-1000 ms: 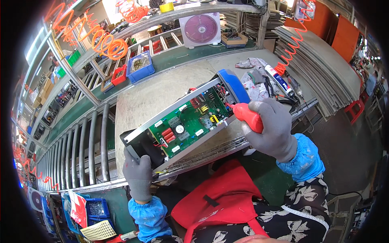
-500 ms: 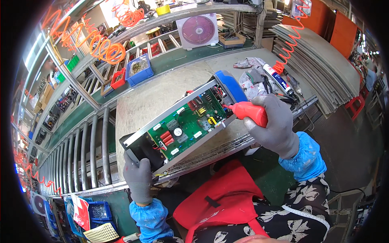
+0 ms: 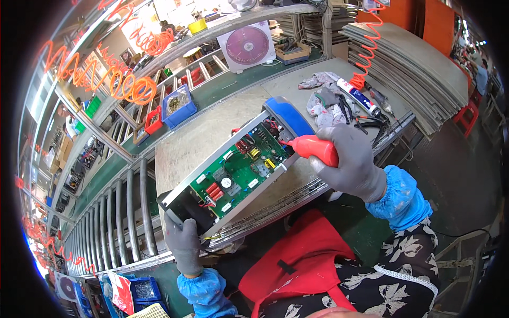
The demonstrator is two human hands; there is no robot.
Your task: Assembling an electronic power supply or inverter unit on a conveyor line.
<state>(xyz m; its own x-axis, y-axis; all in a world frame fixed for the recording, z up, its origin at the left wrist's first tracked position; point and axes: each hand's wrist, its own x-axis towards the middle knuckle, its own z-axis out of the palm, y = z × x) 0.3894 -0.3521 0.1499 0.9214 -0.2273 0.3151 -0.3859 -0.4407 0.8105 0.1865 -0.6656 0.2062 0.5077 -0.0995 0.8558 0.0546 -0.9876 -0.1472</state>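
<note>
A long metal housing [image 3: 216,147] lies tilted across the workbench, its open side facing me. Inside it is a green circuit board [image 3: 241,179] with red, yellow and white parts. A blue end cap [image 3: 290,117] closes the far right end. My left hand [image 3: 184,245], in a grey glove, is closed on the black lower left end of the housing. In my gloved right hand [image 3: 354,165] is a red squeeze bottle [image 3: 321,150], held almost level. Its thin nozzle points into the housing beside the end cap; whether the tip touches anything is too small to tell.
Rags [image 3: 323,103], a white and blue sealant tube [image 3: 358,98] and black-handled pliers [image 3: 369,123] lie at the bench's right end. Metal rollers [image 3: 131,206] run off to the left. Blue [image 3: 179,107] and red [image 3: 154,121] parts bins stand behind. Stacked boards [image 3: 408,69] rise at the right.
The whole view has shifted a little, moving the bench and its surroundings in the picture. The bottle's nozzle stays at the end-cap side of the housing, and both hands keep their grips.
</note>
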